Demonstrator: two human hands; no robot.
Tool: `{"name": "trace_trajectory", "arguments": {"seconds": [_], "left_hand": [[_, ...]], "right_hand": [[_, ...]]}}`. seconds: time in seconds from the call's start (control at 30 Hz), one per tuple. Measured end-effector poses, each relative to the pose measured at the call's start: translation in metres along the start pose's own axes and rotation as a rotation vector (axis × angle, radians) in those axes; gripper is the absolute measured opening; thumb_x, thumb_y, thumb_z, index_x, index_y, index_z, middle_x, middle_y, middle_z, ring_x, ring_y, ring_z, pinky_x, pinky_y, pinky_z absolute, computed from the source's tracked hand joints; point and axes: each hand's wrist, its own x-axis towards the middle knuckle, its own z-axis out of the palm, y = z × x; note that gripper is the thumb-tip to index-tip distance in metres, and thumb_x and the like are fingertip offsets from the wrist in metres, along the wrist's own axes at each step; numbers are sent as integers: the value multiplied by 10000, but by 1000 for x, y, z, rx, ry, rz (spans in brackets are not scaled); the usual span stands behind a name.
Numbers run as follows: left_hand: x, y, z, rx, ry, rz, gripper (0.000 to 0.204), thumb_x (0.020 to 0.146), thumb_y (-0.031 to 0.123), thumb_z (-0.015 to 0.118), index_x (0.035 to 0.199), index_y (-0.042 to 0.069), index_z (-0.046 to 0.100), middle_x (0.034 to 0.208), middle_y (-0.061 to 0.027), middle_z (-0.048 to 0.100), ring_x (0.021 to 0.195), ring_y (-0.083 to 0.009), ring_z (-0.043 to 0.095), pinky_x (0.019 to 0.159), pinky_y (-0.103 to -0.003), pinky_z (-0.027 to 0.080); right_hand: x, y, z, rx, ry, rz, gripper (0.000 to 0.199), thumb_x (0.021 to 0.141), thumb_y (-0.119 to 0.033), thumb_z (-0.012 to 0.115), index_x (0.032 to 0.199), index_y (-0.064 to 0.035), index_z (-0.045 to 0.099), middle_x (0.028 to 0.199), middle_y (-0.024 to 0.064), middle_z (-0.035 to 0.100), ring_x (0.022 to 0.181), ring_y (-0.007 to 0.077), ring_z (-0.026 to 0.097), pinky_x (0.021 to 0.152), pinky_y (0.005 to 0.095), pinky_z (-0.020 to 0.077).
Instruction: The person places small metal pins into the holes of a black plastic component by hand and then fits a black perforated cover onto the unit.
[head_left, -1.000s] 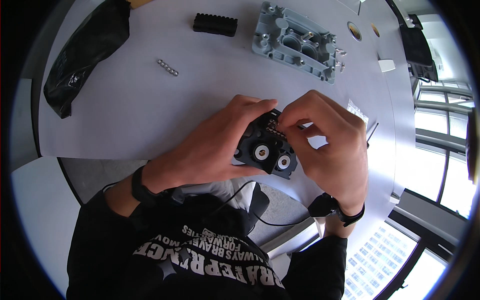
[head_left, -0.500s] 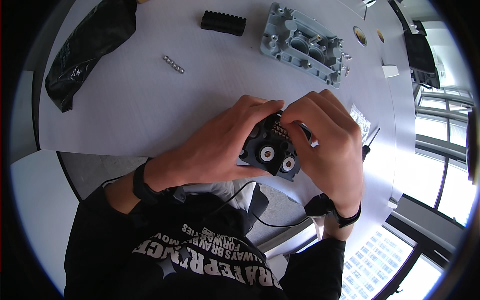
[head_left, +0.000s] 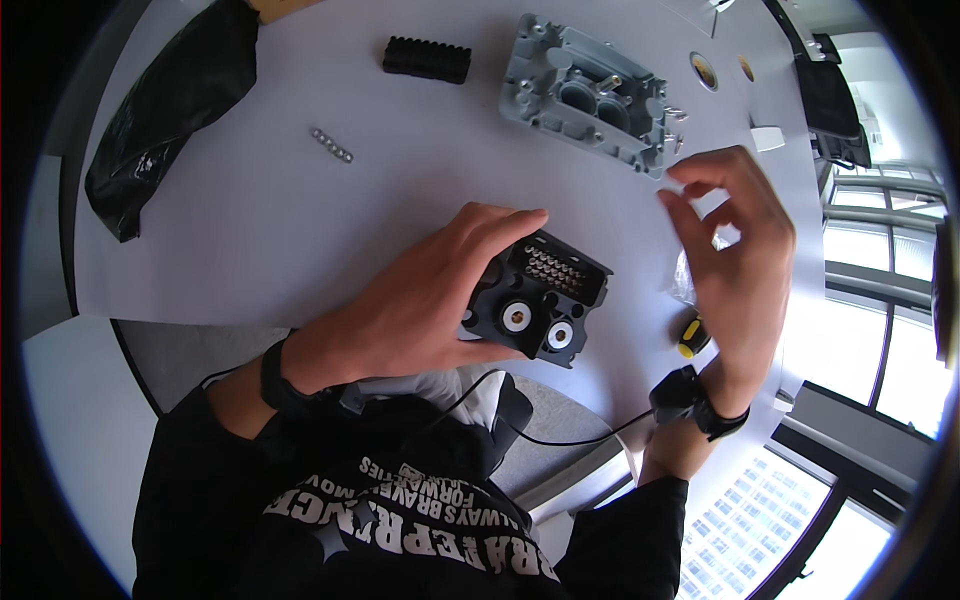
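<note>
The left hand (head_left: 420,300) wraps around a black connector block (head_left: 535,300), fingers curled over its near and top edges, holding it tilted on the white table (head_left: 250,230) so that its face of small metal pins and two round white-centred fittings turns up toward the person. That grip seems meant to steady the block and keep the pin face open to view. The right hand (head_left: 735,260) hovers apart from the block, above the table's right side, fingers loosely pinched together; whether anything small sits between the fingertips cannot be told. Just below it lie a crinkled clear plastic bag (head_left: 688,280) and a yellow-and-black screwdriver handle (head_left: 692,338). Farther off rest a grey cast housing (head_left: 590,95), a black ribbed block (head_left: 427,58), a short row of metal beads (head_left: 331,145) and a black bag (head_left: 170,110).
</note>
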Motion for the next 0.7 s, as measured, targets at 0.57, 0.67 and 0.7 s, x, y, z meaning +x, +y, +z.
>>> {"name": "trace_trajectory", "arguments": {"seconds": [0.57,0.67,0.7], "left_hand": [[-1,1,-2,-4,29,9,1119,664,153,952,1549,25,280,1457,-211,449,1327,-384,507,1118,-443,443],[1,7,-5,23,7,2,1097,697,190,939,1548,23,268,1457,-223,442,1319,-399,506,1110,-461,453],[2,8,-6,47,-10,5,1080,724,222,928,1546,18,258,1455,-236,437,1309,-410,507,1100,-476,467]], "right_hand": [[7,140,32,-170,-170,78,460,881,17,712,1331,-61,663,1394,157,630,1215,340,651,951,404,586],[10,139,32,-54,-158,235,288,839,1,706,1127,-7,716,1173,169,698,1068,350,694,936,387,564],[9,144,34,-89,-103,198,226,827,5,720,1053,-4,718,1090,157,698,980,330,707,858,384,570]]}}
